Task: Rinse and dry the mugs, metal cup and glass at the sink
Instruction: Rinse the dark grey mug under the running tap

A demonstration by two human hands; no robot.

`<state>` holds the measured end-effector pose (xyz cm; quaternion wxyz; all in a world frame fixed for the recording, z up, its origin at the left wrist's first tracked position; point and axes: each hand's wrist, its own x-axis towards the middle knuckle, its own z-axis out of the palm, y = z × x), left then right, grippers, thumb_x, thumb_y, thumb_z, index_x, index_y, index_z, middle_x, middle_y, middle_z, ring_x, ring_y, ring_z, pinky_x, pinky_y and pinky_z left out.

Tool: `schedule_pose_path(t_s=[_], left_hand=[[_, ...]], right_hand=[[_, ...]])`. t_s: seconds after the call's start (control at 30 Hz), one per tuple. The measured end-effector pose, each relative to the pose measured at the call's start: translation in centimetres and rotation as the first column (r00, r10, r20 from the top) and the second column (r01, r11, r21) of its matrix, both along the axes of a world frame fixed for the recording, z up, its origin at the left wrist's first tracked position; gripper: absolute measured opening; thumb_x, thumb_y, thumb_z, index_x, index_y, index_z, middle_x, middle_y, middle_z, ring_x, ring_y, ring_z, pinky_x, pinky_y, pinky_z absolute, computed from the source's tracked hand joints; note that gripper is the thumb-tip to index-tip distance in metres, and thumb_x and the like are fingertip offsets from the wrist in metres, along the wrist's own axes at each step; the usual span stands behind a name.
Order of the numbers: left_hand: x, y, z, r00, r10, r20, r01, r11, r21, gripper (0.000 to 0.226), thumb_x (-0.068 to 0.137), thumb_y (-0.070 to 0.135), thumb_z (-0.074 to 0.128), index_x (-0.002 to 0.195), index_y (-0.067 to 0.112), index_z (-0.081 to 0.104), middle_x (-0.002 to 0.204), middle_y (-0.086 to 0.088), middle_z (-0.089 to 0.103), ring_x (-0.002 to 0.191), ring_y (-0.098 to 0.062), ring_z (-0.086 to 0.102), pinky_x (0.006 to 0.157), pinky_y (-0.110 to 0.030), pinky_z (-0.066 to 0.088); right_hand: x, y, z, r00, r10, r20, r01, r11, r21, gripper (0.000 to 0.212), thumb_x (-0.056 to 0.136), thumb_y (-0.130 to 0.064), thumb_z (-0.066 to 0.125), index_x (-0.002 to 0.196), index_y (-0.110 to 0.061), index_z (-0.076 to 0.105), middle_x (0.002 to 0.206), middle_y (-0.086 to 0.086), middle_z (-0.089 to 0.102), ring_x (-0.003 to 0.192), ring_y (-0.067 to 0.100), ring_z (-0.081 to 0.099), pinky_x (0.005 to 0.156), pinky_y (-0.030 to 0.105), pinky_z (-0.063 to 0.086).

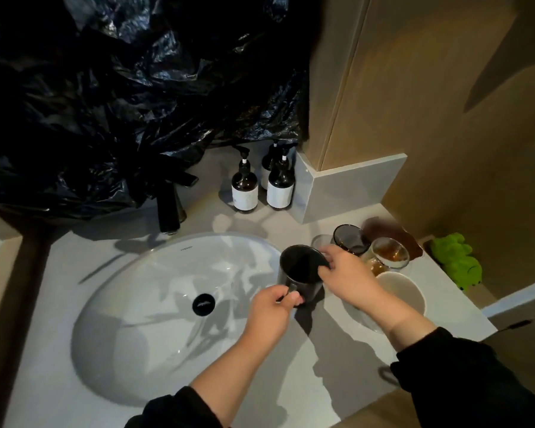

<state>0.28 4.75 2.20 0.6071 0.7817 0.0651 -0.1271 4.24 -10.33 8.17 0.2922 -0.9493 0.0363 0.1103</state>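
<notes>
While a person in dark sleeves leaned over a bathroom sink (130, 291), the left hand (273, 313) had its fingers curled round the handle of a dark mug (300, 273), and the right hand (348, 274) pinched the mug's far rim, its fingertips hooked over the edge. The mug stood upright at the basin's right edge, mouth up; whether it rested on the grey counter (331, 366) or was held just above it could not be told. Just beyond the right hand, near the wall, a smoked glass (351, 239) stood beside a clear glass (389, 253) with an amber tint, and a pale cup (403, 291) sat nearer, partly behind the right wrist. A green toy (456, 261) lay at the counter's far right. Behind the basin stood a dark tap (168, 211) and three brown pump bottles (244, 188), while black plastic sheeting (105, 88) covered the wall above. A black drain (203, 304) marked the basin's middle.
</notes>
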Motion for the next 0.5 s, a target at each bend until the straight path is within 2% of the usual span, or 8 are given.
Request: schedule_pose_path(t_s=[0.03,0.1,0.17,0.27,0.3,0.37,0.43,0.5], left_hand=[[0.1,1.4,0.1,1.000,0.015,0.007,-0.015,1.000,0.006,0.024,0.089,0.007,0.061,0.068,0.016,0.070,0.071,0.007,0.069,0.066,0.003,0.059,0.068,-0.016,0.042],[0.4,4.4,0.0,1.000,0.024,0.016,-0.025,0.998,0.065,0.018,0.089,0.008,0.061,0.076,0.010,0.073,0.068,0.013,0.065,0.065,0.003,0.058,0.062,-0.008,0.037],[0.8,7.3,-0.1,1.000,0.030,0.010,-0.031,0.992,0.122,0.017,0.088,0.013,0.062,0.076,0.004,0.071,0.061,0.008,0.053,0.058,-0.007,0.047,0.054,-0.014,0.032],[1.8,11.1,-0.9,0.996,0.059,0.065,-0.069,0.983,0.170,0.033,0.086,0.011,0.065,0.056,0.008,0.052,0.056,0.001,0.037,0.052,-0.008,0.032,0.051,-0.020,0.025],[2.1,12.3,-1.5,0.994,0.055,0.097,-0.074,0.976,0.205,0.038,0.086,0.011,0.066,0.053,0.011,0.048,0.055,-0.003,0.038,0.052,-0.008,0.033,0.052,-0.021,0.027],[2.7,14.4,-2.7,0.992,0.022,0.127,-0.058,0.957,0.286,0.034,0.088,0.016,0.066,0.058,0.005,0.053,0.058,-0.014,0.047,0.055,-0.008,0.040,0.056,-0.022,0.033],[3.5,16.3,-4.0,0.992,0.003,0.124,-0.045,0.940,0.337,0.029,0.089,0.019,0.065,0.067,0.001,0.058,0.063,-0.011,0.052,0.058,-0.011,0.045,0.057,-0.021,0.036],[4.3,17.7,-5.2,0.982,-0.065,0.176,-0.017,0.903,0.429,0.022,0.091,0.019,0.062,0.077,0.002,0.065,0.074,-0.009,0.061,0.068,-0.018,0.055,0.066,-0.027,0.043]], right_hand=[[0.4,1.1,-0.1,1.000,-0.010,-0.020,0.011,0.998,0.059,0.044,0.091,-0.016,0.053,0.134,-0.016,0.048,0.123,0.007,0.062,0.110,0.023,0.060,0.094,0.032,0.046],[1.3,3.2,-0.2,0.995,-0.036,-0.097,0.055,0.979,0.195,0.043,0.094,-0.022,0.052,0.136,-0.015,0.045,0.122,0.008,0.061,0.107,0.022,0.060,0.091,0.028,0.043],[2.6,5.5,-0.6,0.973,-0.079,-0.217,0.155,0.921,0.357,0.041,0.095,-0.030,0.049,0.133,-0.016,0.045,0.115,0.004,0.061,0.094,0.021,0.063,0.085,0.031,0.046],[5.0,8.8,-1.6,0.913,-0.095,-0.397,0.287,0.840,0.460,0.035,0.097,-0.042,0.041,0.122,-0.019,0.047,0.113,0.003,0.057,0.082,0.020,0.066,0.082,0.036,0.052],[5.8,9.7,-2.3,0.902,-0.065,-0.426,0.284,0.834,0.474,0.035,0.097,-0.046,0.038,0.119,-0.020,0.047,0.114,0.005,0.058,0.081,0.022,0.066,0.083,0.038,0.052],[7.2,11.2,-4.4,0.900,0.012,-0.436,0.238,0.824,0.514,0.050,0.094,-0.058,0.035,0.119,-0.017,0.051,0.109,0.010,0.062,0.079,0.025,0.067,0.080,0.040,0.054],[8.3,12.5,-6.8,0.896,0.049,-0.441,0.221,0.813,0.539,0.065,0.087,-0.070,0.037,0.120,-0.016,0.053,0.103,0.013,0.066,0.076,0.027,0.070,0.073,0.040,0.058],[8.9,14.0,-8.8,0.869,0.084,-0.488,0.236,0.796,0.558,0.069,0.082,-0.074,0.039,0.122,-0.018,0.050,0.109,0.017,0.065,0.076,0.031,0.072,0.063,0.038,0.058]])
